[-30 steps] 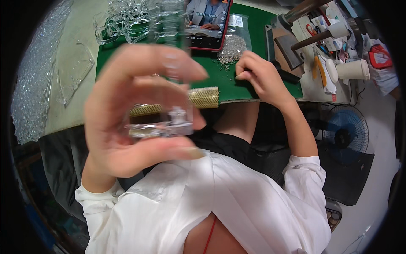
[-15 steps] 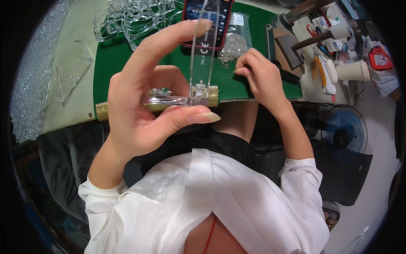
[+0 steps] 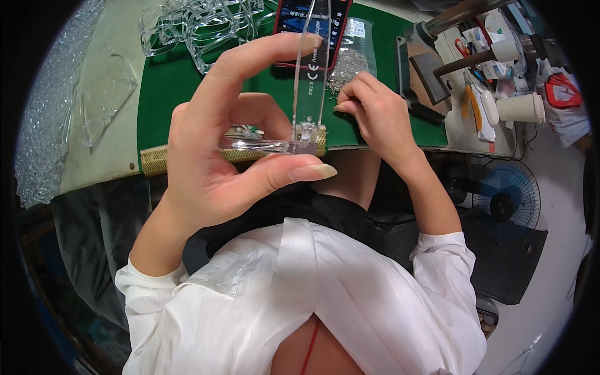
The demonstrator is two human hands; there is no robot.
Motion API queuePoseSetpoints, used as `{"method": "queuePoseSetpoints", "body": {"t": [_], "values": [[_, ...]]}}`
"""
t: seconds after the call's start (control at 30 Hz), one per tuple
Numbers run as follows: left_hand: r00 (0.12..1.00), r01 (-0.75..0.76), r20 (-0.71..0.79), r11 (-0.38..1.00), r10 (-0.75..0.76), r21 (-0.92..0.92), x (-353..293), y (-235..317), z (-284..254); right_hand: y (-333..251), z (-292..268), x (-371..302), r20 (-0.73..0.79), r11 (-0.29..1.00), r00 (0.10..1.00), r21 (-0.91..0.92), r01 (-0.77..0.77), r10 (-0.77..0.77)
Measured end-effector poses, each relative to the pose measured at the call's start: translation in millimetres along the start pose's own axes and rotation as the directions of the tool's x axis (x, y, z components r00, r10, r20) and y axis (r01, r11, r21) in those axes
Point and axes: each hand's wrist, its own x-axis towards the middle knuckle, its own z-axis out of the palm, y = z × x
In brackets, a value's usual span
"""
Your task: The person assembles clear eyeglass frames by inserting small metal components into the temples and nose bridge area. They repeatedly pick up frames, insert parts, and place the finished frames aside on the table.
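Observation:
Raised over the near edge of the table, my left hand (image 3: 200, 144) is closed on a pair of clear plastic glasses (image 3: 306, 128). Its index finger presses the upright printed temple arm, and the thumb lies under the hinge corner. My right hand (image 3: 384, 119) rests at the green mat (image 3: 250, 81) with thumb and fingertips pinched together. Whatever sits between those fingertips is hidden. Just beyond them lie tiny metal pieces, probably screws (image 3: 338, 83), spilled at the mouth of a clear plastic bag (image 3: 361, 50).
A phone (image 3: 289, 44) stands behind the glasses. Clear frames (image 3: 200, 34) are heaped at far left, beside another frame (image 3: 106, 115) and a transparent bag (image 3: 53, 106). A gold strip (image 3: 156, 161) lines the front edge. Right are a metal press (image 3: 431, 78), a cup (image 3: 522, 107) and a fan (image 3: 503, 197).
My left hand and the glasses have shifted slightly to the right. My right hand has moved a little left, its fingertips now tucked closer together by the metal pieces.

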Motion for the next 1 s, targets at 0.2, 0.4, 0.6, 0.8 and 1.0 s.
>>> {"method": "queuePoseSetpoints", "body": {"t": [0.2,0.4,0.6,0.8,1.0], "values": [[1.0,-0.006,-0.014,1.0,0.006,-0.007,0,-2,0,-3,1,3,-0.027,0.997,0.998,0.048,-0.057,0.059],[1.0,-0.012,-0.013,1.0,0.012,-0.019,0,-2,-1,-1,-2,-2,0.005,1.0,1.0,0.003,-0.022,0.021],[0.998,-0.055,0.025,0.997,0.056,-0.051,1,-1,3,-1,0,-1,0.028,0.999,0.999,-0.021,0.032,-0.032],[0.988,-0.133,0.067,0.986,0.14,-0.104,9,8,23,-9,-19,1,-0.03,0.996,0.999,0.087,-0.015,0.017],[0.991,0.033,0.129,0.992,-0.017,-0.121,19,8,60,-45,-97,-1,-0.281,0.905,0.94,0.319,0.281,-0.194]]}}
